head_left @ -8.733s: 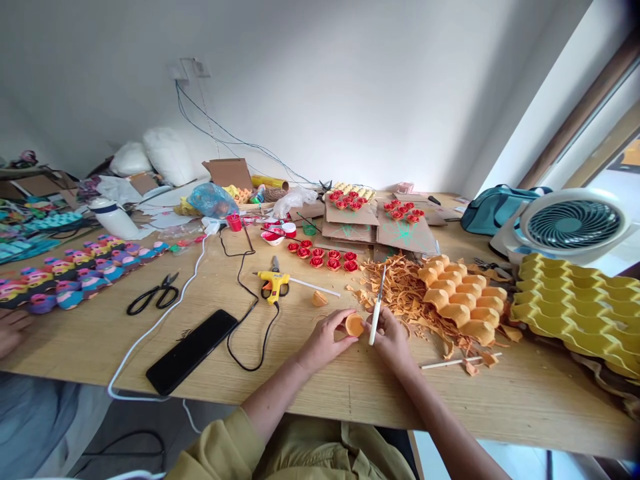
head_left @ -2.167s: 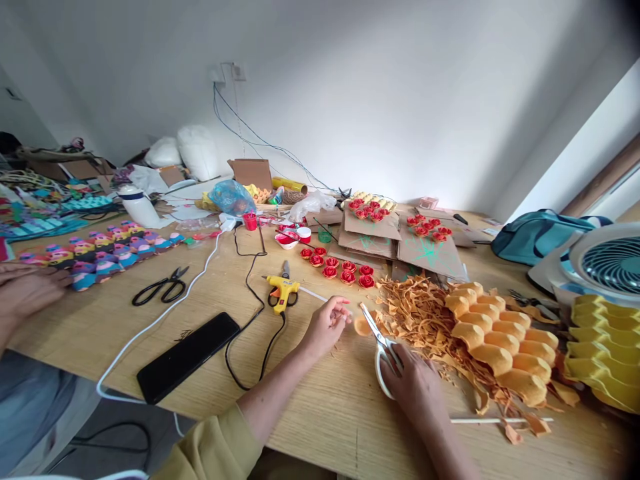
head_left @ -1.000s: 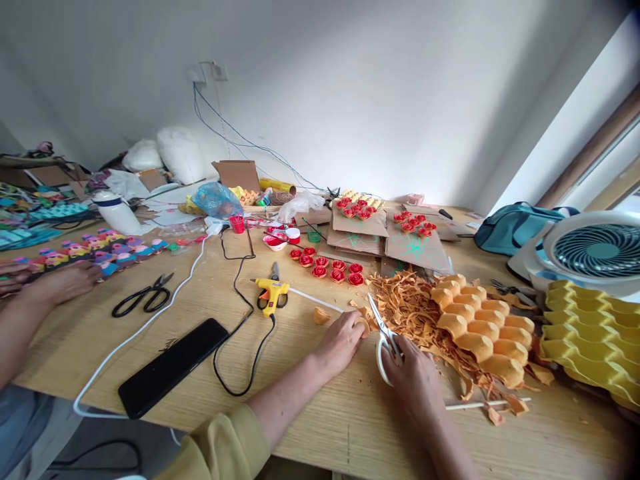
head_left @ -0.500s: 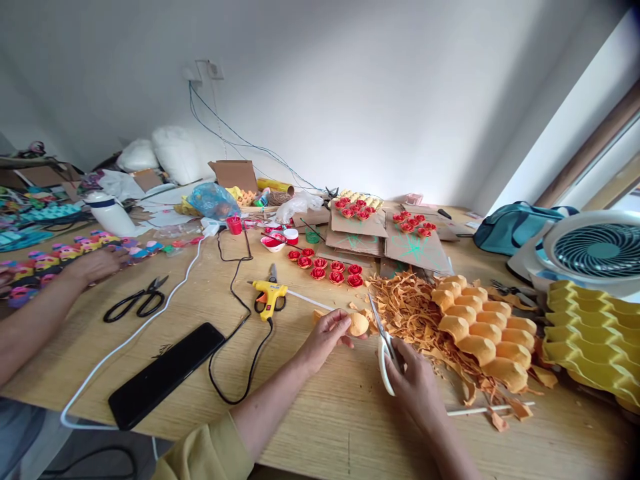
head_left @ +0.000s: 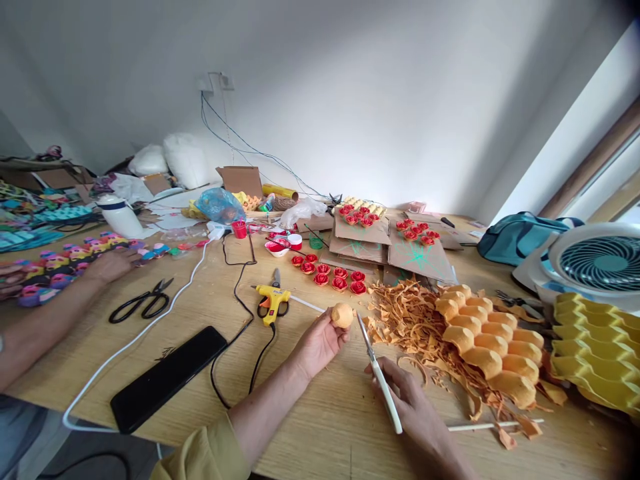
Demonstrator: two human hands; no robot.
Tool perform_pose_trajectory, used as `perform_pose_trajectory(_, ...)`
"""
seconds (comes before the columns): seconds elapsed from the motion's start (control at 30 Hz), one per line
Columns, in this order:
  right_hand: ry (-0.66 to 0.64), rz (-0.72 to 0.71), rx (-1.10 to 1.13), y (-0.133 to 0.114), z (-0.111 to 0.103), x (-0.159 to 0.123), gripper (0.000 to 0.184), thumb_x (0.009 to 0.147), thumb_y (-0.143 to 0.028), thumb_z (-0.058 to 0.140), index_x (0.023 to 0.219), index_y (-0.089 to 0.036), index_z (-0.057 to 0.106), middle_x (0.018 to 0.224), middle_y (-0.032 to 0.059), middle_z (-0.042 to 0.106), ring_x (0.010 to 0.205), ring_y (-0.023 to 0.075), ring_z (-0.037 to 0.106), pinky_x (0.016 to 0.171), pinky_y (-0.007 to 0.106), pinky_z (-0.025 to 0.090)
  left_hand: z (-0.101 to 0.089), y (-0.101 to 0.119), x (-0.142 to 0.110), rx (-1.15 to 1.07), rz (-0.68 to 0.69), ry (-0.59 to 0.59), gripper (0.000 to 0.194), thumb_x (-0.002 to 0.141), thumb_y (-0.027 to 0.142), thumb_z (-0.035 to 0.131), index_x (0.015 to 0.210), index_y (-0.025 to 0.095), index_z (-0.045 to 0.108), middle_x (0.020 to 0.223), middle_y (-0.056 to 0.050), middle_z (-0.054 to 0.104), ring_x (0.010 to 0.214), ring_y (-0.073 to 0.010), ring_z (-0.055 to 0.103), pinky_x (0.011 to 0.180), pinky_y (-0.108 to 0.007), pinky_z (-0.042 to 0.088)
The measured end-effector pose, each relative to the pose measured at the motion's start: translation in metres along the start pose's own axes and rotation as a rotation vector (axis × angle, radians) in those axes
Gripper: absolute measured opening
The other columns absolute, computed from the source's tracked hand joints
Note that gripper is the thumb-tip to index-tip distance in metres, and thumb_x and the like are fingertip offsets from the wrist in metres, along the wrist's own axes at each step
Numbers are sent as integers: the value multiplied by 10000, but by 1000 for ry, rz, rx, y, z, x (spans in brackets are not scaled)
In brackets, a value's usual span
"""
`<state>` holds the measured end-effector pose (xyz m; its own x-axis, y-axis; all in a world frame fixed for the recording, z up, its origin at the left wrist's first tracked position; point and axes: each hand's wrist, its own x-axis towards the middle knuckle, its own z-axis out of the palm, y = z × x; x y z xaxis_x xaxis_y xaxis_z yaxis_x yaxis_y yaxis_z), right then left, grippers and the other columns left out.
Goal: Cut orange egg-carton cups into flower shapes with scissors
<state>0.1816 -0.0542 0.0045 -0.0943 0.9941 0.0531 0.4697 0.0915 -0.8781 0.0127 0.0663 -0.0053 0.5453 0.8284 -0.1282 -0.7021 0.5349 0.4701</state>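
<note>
My left hand (head_left: 317, 341) is closed on a small orange egg-carton cup (head_left: 343, 315), lifted a little above the wooden table (head_left: 320, 427). My right hand (head_left: 415, 410) grips white-handled scissors (head_left: 379, 375), blades pointing up toward the cup and a short way right of it. A pile of orange cardboard strips (head_left: 405, 313) lies just beyond the scissors. An orange egg tray (head_left: 493, 343) with raised cups sits to the right of the strips.
A yellow glue gun (head_left: 271, 298), black scissors (head_left: 141, 303), a black phone (head_left: 167, 377), cables and red paper roses (head_left: 331, 273) lie on the table. Another person's hand (head_left: 111, 263) rests by coloured figures at left. Yellow trays (head_left: 595, 347) and a fan (head_left: 595, 263) stand right.
My left hand picked a cup off the table and raised it. My right hand drew the scissors back toward me. The other person's hand moved right along the coloured figures.
</note>
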Motion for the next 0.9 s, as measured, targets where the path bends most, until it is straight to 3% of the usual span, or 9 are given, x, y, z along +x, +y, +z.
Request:
perform_pose_trajectory(0.13, -52, 17, -7, -5, 1, 0, 244, 891, -402, 492, 771, -190, 514, 704, -23, 514, 660, 137, 451, 589, 235, 345, 1, 2, 1, -32, -39, 71, 184, 874, 307, 647, 931, 132, 640, 812, -35, 677, 664, -84, 640, 583, -167, 526)
perform_pose_trajectory(0.33, -81, 21, -9, -8, 2, -1, 272, 886, -431, 498, 766, -188, 510, 700, -27, 478, 662, 135, 420, 596, 241, 338, 1, 1, 2, -35, -50, 144, 198, 927, 294, 571, 942, 103, 621, 785, -45, 691, 634, -96, 667, 617, -193, 578)
perform_pose_trajectory(0.57, -76, -16, -35, 3, 6, 1, 245, 893, -388, 507, 764, -180, 532, 734, -4, 559, 698, 148, 478, 641, 253, 366, -1, -3, 1, 0, -83, 157, 259, 946, 327, 524, 875, 102, 632, 678, -28, 668, 548, -101, 643, 527, -207, 569)
perform_pose_trajectory(0.9, -69, -24, 41, 2, 7, 2, 260, 886, -405, 527, 759, -178, 525, 686, -19, 486, 654, 131, 436, 593, 235, 341, -1, -4, 1, -18, -142, 86, 327, 956, 378, 484, 836, 110, 628, 665, -37, 655, 561, -116, 641, 520, -220, 547)
